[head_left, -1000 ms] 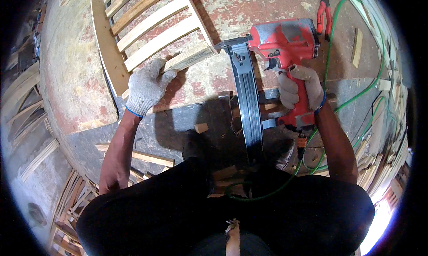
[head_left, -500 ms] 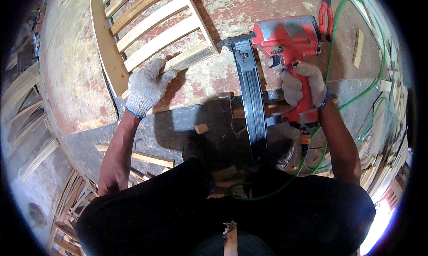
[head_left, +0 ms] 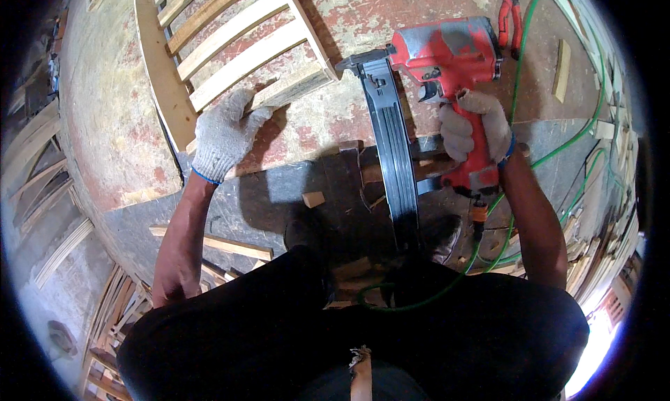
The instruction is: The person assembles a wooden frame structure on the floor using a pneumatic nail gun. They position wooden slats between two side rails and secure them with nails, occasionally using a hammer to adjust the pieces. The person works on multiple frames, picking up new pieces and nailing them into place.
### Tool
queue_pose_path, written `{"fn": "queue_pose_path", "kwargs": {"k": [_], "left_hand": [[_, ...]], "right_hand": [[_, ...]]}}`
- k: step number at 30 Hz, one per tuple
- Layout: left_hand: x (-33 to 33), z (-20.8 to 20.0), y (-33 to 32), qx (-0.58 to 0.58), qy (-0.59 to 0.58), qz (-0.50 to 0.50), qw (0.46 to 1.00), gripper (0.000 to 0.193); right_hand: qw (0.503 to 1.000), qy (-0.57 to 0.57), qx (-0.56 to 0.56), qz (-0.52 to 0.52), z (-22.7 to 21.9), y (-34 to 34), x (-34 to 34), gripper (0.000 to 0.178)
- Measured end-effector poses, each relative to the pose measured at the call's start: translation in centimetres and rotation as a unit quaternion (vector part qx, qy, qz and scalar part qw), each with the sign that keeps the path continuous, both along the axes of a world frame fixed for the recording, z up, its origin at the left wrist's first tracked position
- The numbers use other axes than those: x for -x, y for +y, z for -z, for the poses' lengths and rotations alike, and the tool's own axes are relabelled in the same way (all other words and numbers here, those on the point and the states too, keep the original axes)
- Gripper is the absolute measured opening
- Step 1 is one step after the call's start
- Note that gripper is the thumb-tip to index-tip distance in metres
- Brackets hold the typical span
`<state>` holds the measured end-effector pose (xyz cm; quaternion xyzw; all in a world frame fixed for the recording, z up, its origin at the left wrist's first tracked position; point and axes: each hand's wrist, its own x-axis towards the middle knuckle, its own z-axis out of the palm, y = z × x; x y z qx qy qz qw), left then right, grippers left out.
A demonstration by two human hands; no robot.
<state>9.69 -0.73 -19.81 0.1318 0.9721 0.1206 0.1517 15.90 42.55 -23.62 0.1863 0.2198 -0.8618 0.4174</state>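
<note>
A slatted wooden frame [head_left: 162, 94] lies on the worn, paint-stained board at the upper left. Its nearest wooden slat [head_left: 296, 85] runs toward the right-hand side rail. My left hand [head_left: 227, 136], in a pale knit glove, grips that slat near its left end, the thumb on the near side and the fingers on the far side. In my right hand [head_left: 481, 127], also gloved, is the handle of a red nail gun [head_left: 450, 48] with a long dark magazine [head_left: 394, 150]. The gun's nose is just beside the frame's near right corner; whether they touch I cannot tell.
Red-handled pliers [head_left: 511, 24] and a short wood strip [head_left: 560, 69] lie at the upper right. A green air hose [head_left: 555, 152] loops along the right and beneath the gun. A hammer [head_left: 356, 171], a wood block [head_left: 313, 199] and a batten [head_left: 216, 243] lie nearer me.
The slatted frame and my left hand have shifted slightly left. The nail gun has moved a little up and left, staying in my right hand.
</note>
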Motion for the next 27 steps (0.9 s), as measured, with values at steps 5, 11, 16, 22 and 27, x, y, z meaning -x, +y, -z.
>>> {"fn": "queue_pose_path", "kwargs": {"k": [5, 11, 16, 22, 27], "left_hand": [[-0.1, 0.2, 0.0, 0.003, 0.01, 0.007, 1.0, 0.047], [0.1, 0.4, -0.3, -0.012, -0.005, 0.001, 1.0, 0.047], [0.0, 0.8, -0.3, -0.009, 0.001, 0.004, 1.0, 0.046], [0.3, 0.3, -0.2, -0.016, -0.025, -0.008, 1.0, 0.042], [0.2, 0.9, -1.0, -0.027, -0.013, 0.004, 1.0, 0.046]], "right_hand": [[0.997, 0.034, 0.019, -0.059, 1.5, 0.6, 0.4, 0.037], [0.998, -0.056, -0.015, -0.033, 0.1, 0.0, 1.1, 0.041], [0.997, -0.038, 0.011, -0.068, 0.5, 0.8, 1.5, 0.028], [0.997, -0.048, 0.005, -0.055, 0.6, 0.9, 1.7, 0.04], [0.997, -0.062, -0.041, -0.024, -0.7, 0.3, 2.0, 0.044]]}}
